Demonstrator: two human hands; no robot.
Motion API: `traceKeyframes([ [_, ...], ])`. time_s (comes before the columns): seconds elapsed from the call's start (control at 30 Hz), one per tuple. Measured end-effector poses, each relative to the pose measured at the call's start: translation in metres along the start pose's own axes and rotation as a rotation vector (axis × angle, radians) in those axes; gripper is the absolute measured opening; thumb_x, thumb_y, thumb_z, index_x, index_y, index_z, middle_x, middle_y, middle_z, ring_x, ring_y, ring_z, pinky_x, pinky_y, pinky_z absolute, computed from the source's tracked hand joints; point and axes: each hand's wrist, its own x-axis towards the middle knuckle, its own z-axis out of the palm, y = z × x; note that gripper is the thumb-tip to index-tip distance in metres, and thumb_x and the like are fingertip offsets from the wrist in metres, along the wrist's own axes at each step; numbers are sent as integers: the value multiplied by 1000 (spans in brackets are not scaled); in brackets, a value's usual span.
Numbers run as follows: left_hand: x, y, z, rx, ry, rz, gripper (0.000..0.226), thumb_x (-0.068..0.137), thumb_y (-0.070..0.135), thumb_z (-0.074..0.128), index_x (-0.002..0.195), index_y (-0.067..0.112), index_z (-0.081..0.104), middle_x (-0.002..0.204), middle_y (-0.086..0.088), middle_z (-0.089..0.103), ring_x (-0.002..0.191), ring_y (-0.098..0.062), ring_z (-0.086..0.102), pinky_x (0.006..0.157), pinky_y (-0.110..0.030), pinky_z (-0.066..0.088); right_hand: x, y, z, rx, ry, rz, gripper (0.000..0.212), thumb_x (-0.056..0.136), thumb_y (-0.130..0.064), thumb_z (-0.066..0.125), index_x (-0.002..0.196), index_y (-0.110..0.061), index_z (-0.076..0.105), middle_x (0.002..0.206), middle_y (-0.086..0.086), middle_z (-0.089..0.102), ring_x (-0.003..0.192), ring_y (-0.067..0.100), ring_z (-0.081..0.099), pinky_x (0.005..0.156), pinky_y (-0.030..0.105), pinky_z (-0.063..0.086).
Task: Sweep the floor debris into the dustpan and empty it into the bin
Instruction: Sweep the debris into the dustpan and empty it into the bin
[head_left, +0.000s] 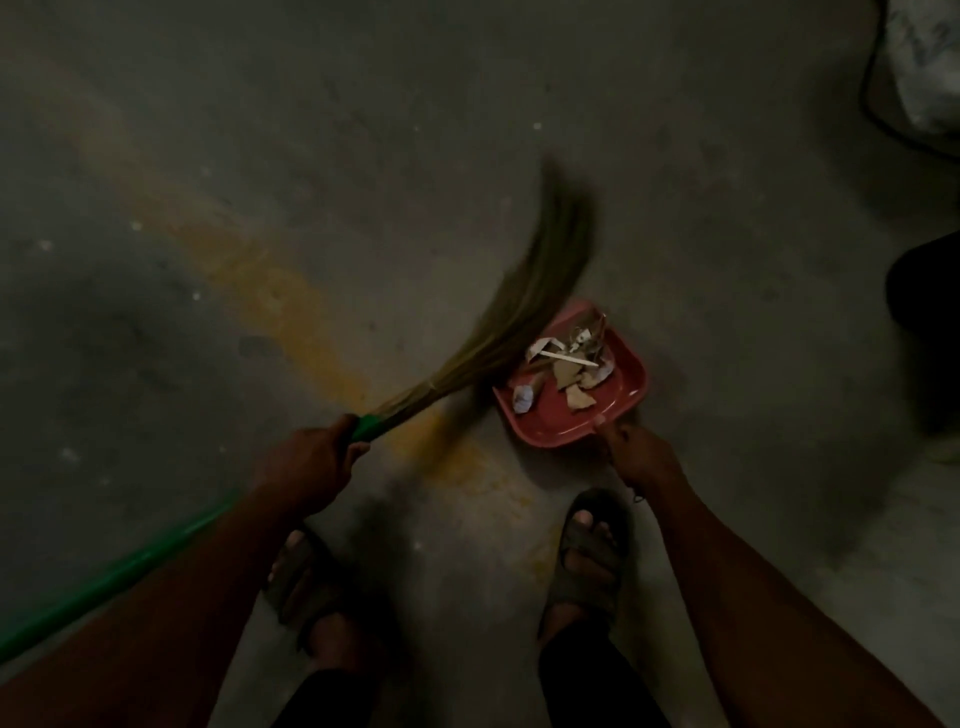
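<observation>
A red dustpan (618, 410) lies on the dim concrete floor in front of my feet. Inside it sits debris (566, 366): paper scraps, a white stick and brown bits. My right hand (641, 457) grips the dustpan's handle at its near edge. My left hand (311, 465) is closed around the green handle of a grass broom (524, 306). The broom's bristles are blurred and fan up and to the right, just left of the dustpan's open side.
A yellowish stain (270, 291) runs diagonally across the floor. A white sack (924, 62) shows at the top right corner and a dark shape (930, 291) at the right edge. My sandalled feet (587, 561) stand just behind the dustpan.
</observation>
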Motion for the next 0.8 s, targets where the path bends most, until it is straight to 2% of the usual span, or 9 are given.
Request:
traceKeyframes([
  [0.07, -7, 0, 5, 28, -36, 52, 56, 103, 57, 44, 153, 31, 39, 102, -6, 71, 76, -24, 65, 61, -33, 53, 0, 3, -1, 3, -6, -17, 80, 88, -89, 22, 85, -21, 66, 100, 12, 70, 95, 32, 66, 91, 41, 51],
  [0.17, -32, -2, 9, -38, -101, 101, 63, 102, 59, 45, 158, 34, 34, 133, -7, 67, 104, -27, 68, 76, -31, 52, -7, 6, -1, 58, 12, -22, 76, 91, -86, 25, 81, -22, 65, 98, 10, 70, 96, 32, 66, 92, 41, 51],
  [0.3, -63, 0, 0, -130, -73, 139, 54, 102, 58, 47, 153, 45, 34, 143, -2, 62, 116, -23, 66, 81, -27, 46, -16, 13, 1, 101, -2, -26, 72, 91, -85, 25, 85, -26, 65, 104, 12, 72, 101, 34, 67, 91, 39, 50],
  [0.37, -74, 2, -4, -218, -36, 147, 41, 101, 56, 50, 138, 57, 33, 137, -1, 66, 111, -20, 67, 79, -24, 44, -22, 17, 2, 131, 35, -55, 69, 93, -82, 28, 89, -25, 67, 105, 12, 72, 103, 34, 67, 92, 38, 49],
  [0.47, -79, 0, -8, -320, 23, 105, 30, 94, 71, 41, 124, 65, 40, 122, 1, 71, 100, -19, 70, 77, -30, 53, -33, 19, 3, 217, 82, -78, 59, 99, -71, 37, 97, -23, 71, 102, 8, 71, 104, 32, 66, 89, 35, 46],
  [0.53, -76, -3, -11, -353, 67, 75, 49, 91, 81, 33, 128, 56, 51, 105, -2, 76, 87, -19, 72, 71, -35, 58, -39, 19, 3, 266, 120, -94, 52, 100, -68, 39, 87, -26, 66, 91, 3, 68, 98, 30, 67, 84, 34, 45],
  [0.6, -69, -2, -16, -388, 136, 64, 62, 92, 80, 33, 132, 39, 58, 85, 0, 72, 70, -14, 68, 59, -31, 54, -46, 16, -1, 322, 144, -85, 51, 101, -67, 40, 79, -27, 62, 84, 1, 66, 89, 28, 66, 79, 33, 44],
  [0.73, -56, 20, -37, -383, 274, 7, 32, 101, 64, 42, 120, 43, 56, 73, 1, 66, 58, -9, 60, 52, -24, 45, -59, 20, -4, 410, 152, -42, 53, 100, -68, 42, 79, -27, 66, 81, -1, 68, 80, 22, 66, 74, 32, 46],
  [0.8, -46, 26, -44, -371, 285, -47, 35, 103, 63, 38, 120, 38, 54, 68, -2, 63, 57, -19, 62, 52, -29, 47, -61, 28, -3, 388, 171, -39, 56, 100, -68, 42, 78, -23, 66, 78, 0, 68, 81, 26, 67, 72, 32, 44],
])
